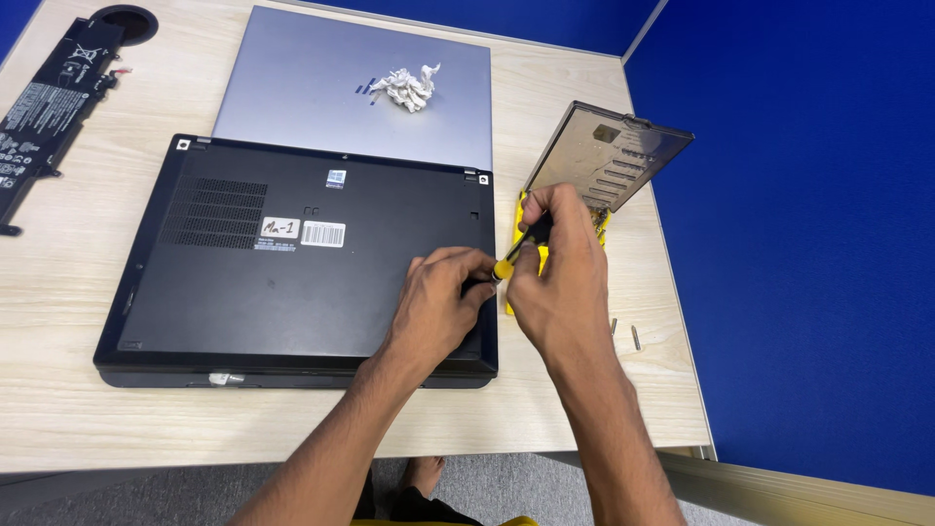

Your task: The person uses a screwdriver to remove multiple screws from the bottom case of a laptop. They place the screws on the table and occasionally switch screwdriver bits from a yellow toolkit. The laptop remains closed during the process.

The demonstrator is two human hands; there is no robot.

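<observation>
Head view: two laptops on the pale wood counter (78, 409). Right hand (557, 273) clamped on one black-and-yellow screwdriver (521, 248) at the upturned black laptop (292, 263); left hand (443, 302) pinches its tip. Two loose screws (624, 333), one silver laptop (321, 78).

Two white rectangular stickers (302, 232) sit on the black laptop's (243, 292) underside.

A single head-worn camera looks steeply down from above the near edge of a pale wooden desk (58, 409), facing away from the wearer toward the blue partition (808, 244) at the far and right sides. It sits fairly close: both forearms enter from the near edge, and the black laptop (292, 263) fills the middle. Floor shows along the near edge. No second view exists.
</observation>
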